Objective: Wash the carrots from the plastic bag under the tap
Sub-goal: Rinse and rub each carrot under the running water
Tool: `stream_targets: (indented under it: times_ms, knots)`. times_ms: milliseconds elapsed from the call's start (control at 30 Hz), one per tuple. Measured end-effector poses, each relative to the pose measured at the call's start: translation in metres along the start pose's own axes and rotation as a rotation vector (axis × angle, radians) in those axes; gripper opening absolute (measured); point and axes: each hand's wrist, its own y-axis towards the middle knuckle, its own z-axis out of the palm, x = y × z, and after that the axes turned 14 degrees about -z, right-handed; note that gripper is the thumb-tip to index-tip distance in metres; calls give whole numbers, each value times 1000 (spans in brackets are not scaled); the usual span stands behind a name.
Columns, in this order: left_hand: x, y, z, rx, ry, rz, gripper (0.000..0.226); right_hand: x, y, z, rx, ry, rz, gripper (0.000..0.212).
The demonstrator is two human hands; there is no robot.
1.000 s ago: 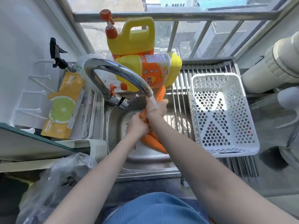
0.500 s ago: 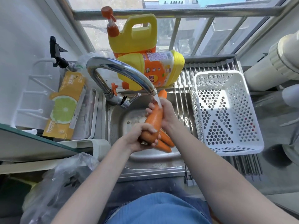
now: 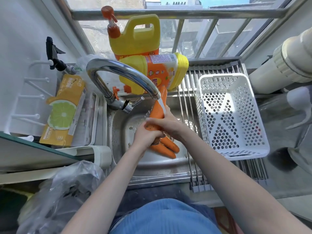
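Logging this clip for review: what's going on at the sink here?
A person is washing a carrot under the running tap. Both the left hand and right hand grip it in the stream. More carrots lie in the sink below. A white basket sits on the rack alongside, and the plastic bag lies nearby.

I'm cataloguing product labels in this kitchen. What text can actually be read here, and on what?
Lying yellow detergent bottle: an orange label with large white characters, a barcode and small print, all too blurred to read.
Orange packet with a lime picture: print at its top and bottom, too small to read.
Upright yellow jug: label mostly hidden; nothing legible.
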Motion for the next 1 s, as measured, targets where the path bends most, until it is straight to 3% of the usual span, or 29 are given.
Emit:
stream_targets:
  times_ms: [67, 133, 200, 333, 400, 467, 533, 600, 667, 833, 900, 1000]
  knots:
    - [3, 0, -1, -10, 29, 28, 44, -3, -12, 0, -20, -96, -93, 76]
    - [3, -2, -1, -36, 70, 48, 38, -3, -17, 7, -171, -206, -182, 47]
    - [4, -7, 2, -73, 152, 76, 35, -3, -13, 9, -318, -300, -237, 34]
    - [7, -12, 10, -109, 194, 134, 38, 1, -5, 5, -466, -216, -167, 64]
    - [8, -13, 10, -73, 203, 171, 45, 0, -4, 3, -435, -85, -175, 72]
    - [8, -15, 6, 36, 178, 164, 54, -1, -1, 2, -367, 152, -117, 68]
    - [7, -19, 0, 150, 101, 141, 48, -7, -1, 3, -282, 268, -86, 46]
    - [8, -21, -3, 162, 37, 136, 42, -14, -1, -1, -173, 160, -149, 32]
    - [14, -20, -3, 119, 13, 144, 44, -20, -2, -1, -147, 84, -170, 40]
    - [22, -23, 7, 103, 28, 204, 47, -7, 0, 17, -461, 35, -169, 62]
    - [22, -29, 13, 31, 91, 254, 45, -2, 1, 12, -501, 263, -64, 68]
    - [17, -28, 13, -121, 294, 291, 60, -2, 2, -3, -410, 737, 47, 79]
